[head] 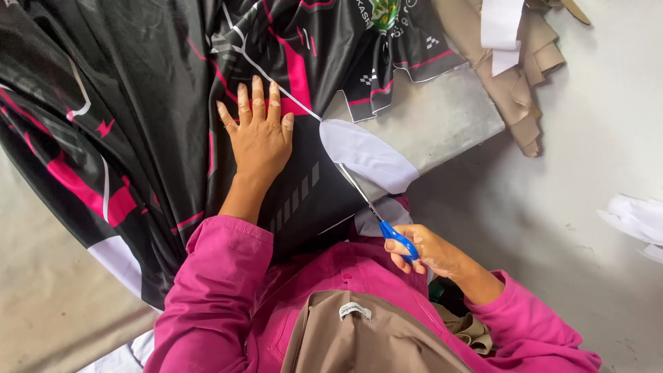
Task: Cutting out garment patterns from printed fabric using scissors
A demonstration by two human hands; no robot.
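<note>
My left hand [259,131] lies flat, fingers spread, on a black printed fabric [138,103] with pink and white stripes, pressing it down. My right hand [428,252] grips blue-handled scissors [376,207]. Their metal blades point up and left along the fabric's edge, where the black print meets a white unprinted margin [366,155]. The fabric drapes over a grey table [442,117] and hangs toward me. Pink sleeves cover both my arms.
Tan cloth pieces [518,76] and a white strip lie at the table's far right corner. White scraps [639,221] lie on the grey floor at the right. A tan cloth [359,338] hangs over my chest.
</note>
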